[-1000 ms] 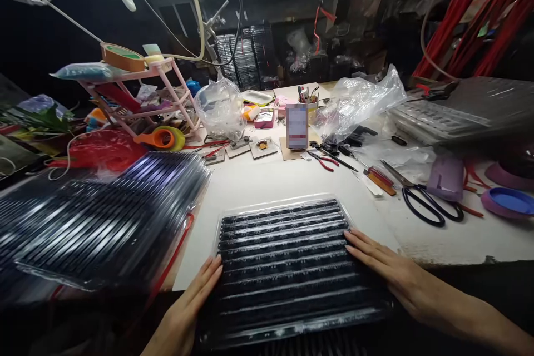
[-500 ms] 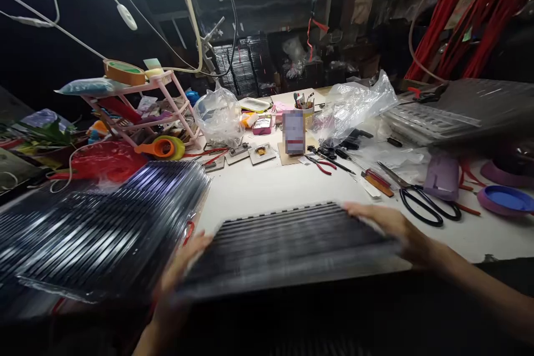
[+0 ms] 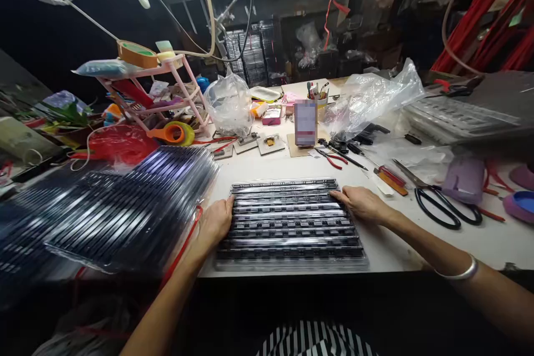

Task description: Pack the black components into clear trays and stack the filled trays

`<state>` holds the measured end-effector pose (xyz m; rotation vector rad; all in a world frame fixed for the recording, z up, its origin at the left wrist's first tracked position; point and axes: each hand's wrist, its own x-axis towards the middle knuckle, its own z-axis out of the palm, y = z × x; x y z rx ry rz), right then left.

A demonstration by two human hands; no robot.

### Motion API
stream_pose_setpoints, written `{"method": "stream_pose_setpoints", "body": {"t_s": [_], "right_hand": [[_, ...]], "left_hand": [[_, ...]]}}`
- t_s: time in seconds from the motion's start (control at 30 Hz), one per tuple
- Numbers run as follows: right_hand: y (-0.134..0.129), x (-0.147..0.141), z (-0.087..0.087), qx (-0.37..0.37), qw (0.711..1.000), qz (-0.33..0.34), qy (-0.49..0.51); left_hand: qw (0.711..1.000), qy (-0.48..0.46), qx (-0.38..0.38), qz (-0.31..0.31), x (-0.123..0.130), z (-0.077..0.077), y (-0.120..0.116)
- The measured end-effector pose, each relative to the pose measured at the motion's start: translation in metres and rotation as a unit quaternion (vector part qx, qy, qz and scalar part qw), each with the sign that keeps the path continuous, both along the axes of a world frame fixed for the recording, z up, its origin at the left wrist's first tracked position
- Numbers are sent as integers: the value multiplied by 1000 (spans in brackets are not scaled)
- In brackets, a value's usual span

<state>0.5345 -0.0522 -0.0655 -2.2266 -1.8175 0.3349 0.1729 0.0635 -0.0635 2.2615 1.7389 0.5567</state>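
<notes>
A clear plastic tray (image 3: 292, 263) with rows of black strip-like parts lies flat on the white table, close to its front edge. My left hand (image 3: 216, 221) grips the tray's left side, its fingers at the upper left edge. On the opposite side my right hand (image 3: 361, 203) holds the upper right edge, thumb and fingers closed on the rim. To the left of my left hand is a stack of similar trays (image 3: 137, 206) filled with black strips, with a red strap (image 3: 182, 250) beside it.
Large black-handled scissors (image 3: 446, 206), a screwdriver (image 3: 392, 179) and red-handled pliers (image 3: 334, 160) lie to the right. A phone (image 3: 306, 123) stands at the back. A pink rack (image 3: 162, 92), an orange tape dispenser (image 3: 173, 133) and plastic bags (image 3: 229, 103) occupy the back left.
The tray was tilted and blurred in both hands; now it rests flat on the table, with its rows facing up. Both hands still hold its sides. The view has shifted slightly.
</notes>
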Motion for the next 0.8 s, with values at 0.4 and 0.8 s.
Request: {"method": "stream_pose_setpoints", "body": {"t_s": [0.4, 0.8], "right_hand": [[39, -80, -9, 59, 951, 290, -90], [-19, -76, -14, 88, 978, 133, -131]], "left_hand": [[945, 183, 16, -269, 90, -4, -24], [952, 224, 67, -195, 45, -11, -38]]}}
